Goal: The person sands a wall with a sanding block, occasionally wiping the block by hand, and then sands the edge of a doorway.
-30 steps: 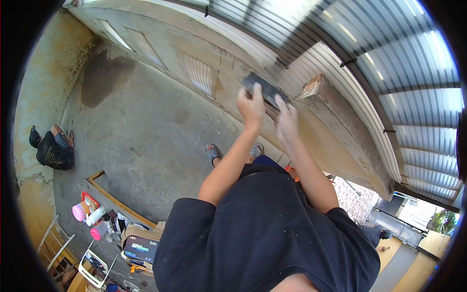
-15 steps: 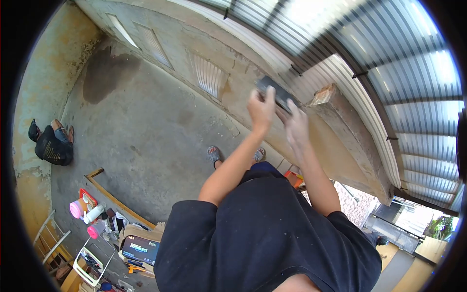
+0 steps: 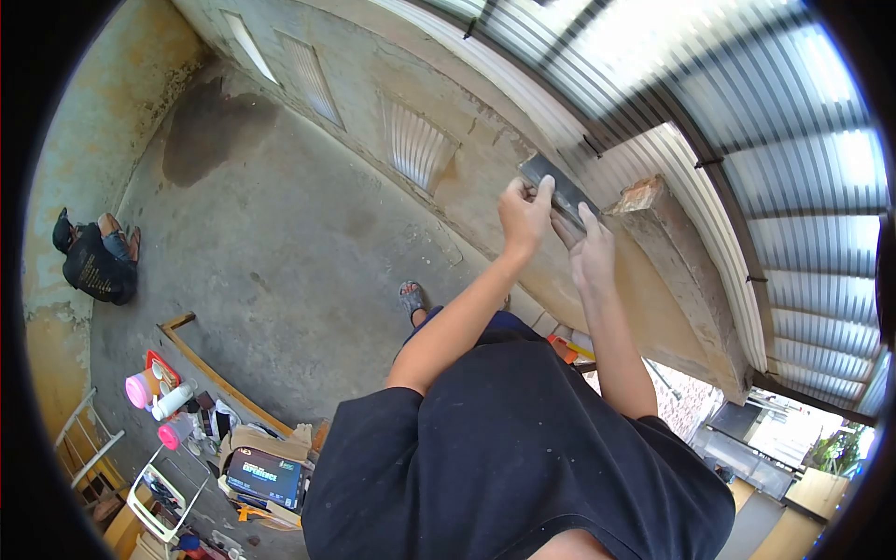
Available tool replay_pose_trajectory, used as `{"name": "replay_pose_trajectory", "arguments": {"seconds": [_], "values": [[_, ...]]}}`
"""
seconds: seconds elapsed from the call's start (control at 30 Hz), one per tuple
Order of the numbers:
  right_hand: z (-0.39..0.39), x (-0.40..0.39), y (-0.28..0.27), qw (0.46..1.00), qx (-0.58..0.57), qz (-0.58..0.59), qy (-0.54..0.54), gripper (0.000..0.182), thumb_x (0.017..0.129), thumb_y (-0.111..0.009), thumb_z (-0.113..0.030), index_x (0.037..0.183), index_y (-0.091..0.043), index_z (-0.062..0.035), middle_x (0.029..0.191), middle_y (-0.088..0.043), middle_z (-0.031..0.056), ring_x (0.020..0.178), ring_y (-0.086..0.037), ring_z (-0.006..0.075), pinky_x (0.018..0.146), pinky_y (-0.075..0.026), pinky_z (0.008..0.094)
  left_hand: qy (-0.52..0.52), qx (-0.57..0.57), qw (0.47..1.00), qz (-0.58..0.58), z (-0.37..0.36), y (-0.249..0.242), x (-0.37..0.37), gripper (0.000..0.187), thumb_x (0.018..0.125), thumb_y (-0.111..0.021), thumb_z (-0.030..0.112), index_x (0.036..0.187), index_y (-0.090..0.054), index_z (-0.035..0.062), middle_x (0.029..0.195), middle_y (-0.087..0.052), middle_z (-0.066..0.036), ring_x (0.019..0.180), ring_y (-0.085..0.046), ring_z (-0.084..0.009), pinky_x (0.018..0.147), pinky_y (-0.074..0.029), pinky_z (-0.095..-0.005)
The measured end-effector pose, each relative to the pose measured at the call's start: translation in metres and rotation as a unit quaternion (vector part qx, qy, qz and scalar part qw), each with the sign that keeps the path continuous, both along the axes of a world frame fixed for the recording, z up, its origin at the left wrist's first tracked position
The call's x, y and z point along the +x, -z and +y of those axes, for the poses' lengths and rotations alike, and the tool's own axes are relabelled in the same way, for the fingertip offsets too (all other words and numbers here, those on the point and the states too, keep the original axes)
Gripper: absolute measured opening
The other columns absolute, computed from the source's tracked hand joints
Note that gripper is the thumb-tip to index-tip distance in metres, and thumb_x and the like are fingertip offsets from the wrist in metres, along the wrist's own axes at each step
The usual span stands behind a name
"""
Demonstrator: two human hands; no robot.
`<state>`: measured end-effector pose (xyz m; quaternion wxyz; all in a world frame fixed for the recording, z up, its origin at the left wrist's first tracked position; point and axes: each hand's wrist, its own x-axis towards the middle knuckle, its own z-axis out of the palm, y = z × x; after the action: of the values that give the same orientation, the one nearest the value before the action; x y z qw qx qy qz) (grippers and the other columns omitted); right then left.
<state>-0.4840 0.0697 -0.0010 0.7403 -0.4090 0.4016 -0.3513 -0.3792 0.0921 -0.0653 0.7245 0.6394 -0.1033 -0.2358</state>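
Both my hands hold a dark rectangular block (image 3: 558, 189) against the upper part of the plastered wall (image 3: 485, 168). My left hand (image 3: 525, 213) grips its left end, thumb on the near face. My right hand (image 3: 592, 247) holds the right end, which lies near a broken patch of exposed brick (image 3: 642, 195) on the ledge. The fingers behind the block are partly hidden.
A person (image 3: 98, 257) in dark clothes crouches by the left wall. Lower left are pink-lidded containers (image 3: 138, 390), a wooden frame (image 3: 224, 373), a boxed tool (image 3: 264, 476) and a white metal chair (image 3: 154, 499). Corrugated sheeting (image 3: 793, 168) covers the upper right.
The view has shifted slightly. My hands and the block appear a little lower and further right in view, and look sharper than before.
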Motion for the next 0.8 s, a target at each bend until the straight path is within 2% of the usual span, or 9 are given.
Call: {"name": "replay_pose_trajectory", "arguments": {"seconds": [0.07, 0.13, 0.27, 0.37, 0.5, 0.57, 0.63, 0.7, 0.8], "values": [[-0.001, 0.003, -0.009, 1.000, 0.007, 0.025, 0.001, 0.031, 0.102, -0.055, -0.014, 0.116, -0.059, 0.0143, 0.118, -0.067, 0.0250, 0.103, -0.072, 0.0362, 0.091, -0.062, 0.0418, 0.002, -0.070, 0.993, 0.091, -0.002, -0.005, -0.004, 0.027, 0.089, -0.073, 0.021, 0.077, -0.067, -0.0015, 0.070, -0.066, -0.005, 0.062, -0.056, -0.0098, 0.056, -0.045, -0.0304], [-0.009, 0.029, -0.011, 0.998, -0.034, 0.053, 0.000, 0.033, 0.102, -0.054, -0.014, 0.115, -0.057, 0.0164, 0.114, -0.067, 0.0268, 0.096, -0.074, 0.0367, 0.084, -0.064, 0.0400, -0.008, -0.050, 0.994, 0.102, -0.005, -0.005, 0.019, 0.026, 0.089, -0.074, 0.021, 0.078, -0.067, -0.0011, 0.070, -0.066, -0.005, 0.062, -0.056, -0.0101, 0.056, -0.045, -0.0297], [0.001, 0.068, -0.009, 0.998, -0.025, 0.048, 0.030, 0.036, 0.102, -0.054, -0.014, 0.117, -0.056, 0.0180, 0.116, -0.066, 0.0284, 0.097, -0.073, 0.0376, 0.086, -0.063, 0.0402, -0.063, -0.051, 0.985, 0.151, -0.010, 0.000, 0.049, 0.028, 0.088, -0.075, 0.020, 0.074, -0.064, -0.0012, 0.067, -0.066, -0.007, 0.059, -0.058, -0.0127, 0.056, -0.047, -0.0317], [0.011, 0.042, -0.017, 0.996, -0.038, 0.044, 0.062, 0.033, 0.100, -0.056, -0.012, 0.114, -0.057, 0.0175, 0.114, -0.067, 0.0274, 0.098, -0.073, 0.0377, 0.086, -0.064, 0.0402, 0.008, -0.065, 0.980, 0.186, 0.006, -0.024, 0.023, 0.026, 0.089, -0.074, 0.020, 0.075, -0.064, 0.0010, 0.069, -0.062, -0.003, 0.060, -0.055, -0.0113, 0.055, -0.044, -0.0285], [0.007, 0.034, -0.018, 0.997, -0.038, 0.041, 0.055, 0.031, 0.100, -0.057, -0.012, 0.113, -0.057, 0.0170, 0.112, -0.067, 0.0262, 0.096, -0.073, 0.0371, 0.085, -0.064, 0.0403, 0.024, -0.063, 0.985, 0.157, 0.004, -0.022, 0.018, 0.026, 0.089, -0.074, 0.019, 0.073, -0.064, 0.0013, 0.069, -0.062, -0.003, 0.061, -0.054, -0.0110, 0.055, -0.043, -0.0290], [-0.007, 0.066, -0.008, 0.996, -0.034, 0.052, 0.056, 0.032, 0.099, -0.058, -0.012, 0.113, -0.057, 0.0170, 0.112, -0.067, 0.0257, 0.095, -0.073, 0.0361, 0.082, -0.065, 0.0395, -0.052, -0.060, 0.991, 0.106, -0.006, -0.009, 0.044, 0.028, 0.089, -0.075, 0.020, 0.074, -0.063, -0.0006, 0.066, -0.063, -0.004, 0.058, -0.055, -0.0117, 0.054, -0.044, -0.0303], [0.000, 0.087, -0.004, 0.995, -0.036, 0.061, 0.074, 0.032, 0.099, -0.058, -0.012, 0.112, -0.058, 0.0166, 0.111, -0.068, 0.0251, 0.093, -0.074, 0.0350, 0.080, -0.065, 0.0383, -0.048, -0.040, 0.992, 0.109, -0.005, -0.011, 0.062, 0.029, 0.090, -0.074, 0.020, 0.073, -0.062, -0.0002, 0.067, -0.064, -0.004, 0.058, -0.054, -0.0112, 0.054, -0.044, -0.0300], [0.003, 0.093, -0.005, 0.997, -0.022, 0.042, 0.065, 0.028, 0.098, -0.059, -0.011, 0.110, -0.060, 0.0155, 0.109, -0.068, 0.0240, 0.093, -0.074, 0.0343, 0.078, -0.066, 0.0375, -0.089, -0.090, 0.978, 0.166, -0.006, -0.016, 0.065, 0.031, 0.089, -0.074, 0.021, 0.072, -0.061, 0.0001, 0.067, -0.063, -0.004, 0.058, -0.053, -0.0110, 0.054, -0.044, -0.0310], [0.006, 0.058, -0.015, 0.995, -0.012, 0.039, 0.091, 0.025, 0.097, -0.060, -0.009, 0.107, -0.061, 0.0141, 0.106, -0.069, 0.0228, 0.092, -0.074, 0.0339, 0.077, -0.066, 0.0377, -0.006, -0.074, 0.987, 0.146, -0.005, 0.000, 0.036, 0.031, 0.089, -0.074, 0.021, 0.071, -0.060, -0.0007, 0.066, -0.063, -0.005, 0.058, -0.053, -0.0114, 0.056, -0.045, -0.0321]]}}
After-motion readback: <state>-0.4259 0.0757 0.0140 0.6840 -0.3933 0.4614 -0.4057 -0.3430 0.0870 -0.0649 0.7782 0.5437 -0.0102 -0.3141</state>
